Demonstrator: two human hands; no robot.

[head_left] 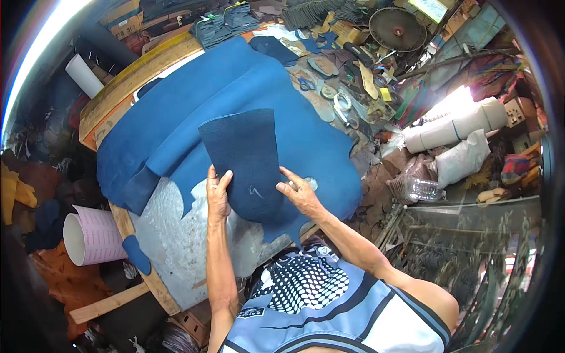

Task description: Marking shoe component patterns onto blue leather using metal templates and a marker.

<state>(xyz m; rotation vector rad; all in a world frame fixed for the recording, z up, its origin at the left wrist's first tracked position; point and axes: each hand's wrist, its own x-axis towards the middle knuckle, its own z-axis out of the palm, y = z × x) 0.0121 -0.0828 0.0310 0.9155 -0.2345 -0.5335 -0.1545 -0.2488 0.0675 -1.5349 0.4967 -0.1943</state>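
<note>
A dark navy piece of leather (244,159), wide at the top and rounded at the bottom, is held up over the table. A small light squiggle is drawn near its lower end. My left hand (218,197) grips its left edge, thumb on the face. At the right edge, my right hand (301,193) pinches it between thumb and fingers; something small and pale may sit among those fingers, too small to tell. Beneath lies a large blue leather hide (318,141), folded over itself on the left. A small round pale object (311,184) rests on it beside my right hand.
The grey tabletop (170,235) has a wooden edge. Scissors (306,84), a tape roll (341,101) and scraps clutter the far right. A fan (398,30) stands behind. White rolls (456,125) lie right; a curled sheet (94,235) stands left.
</note>
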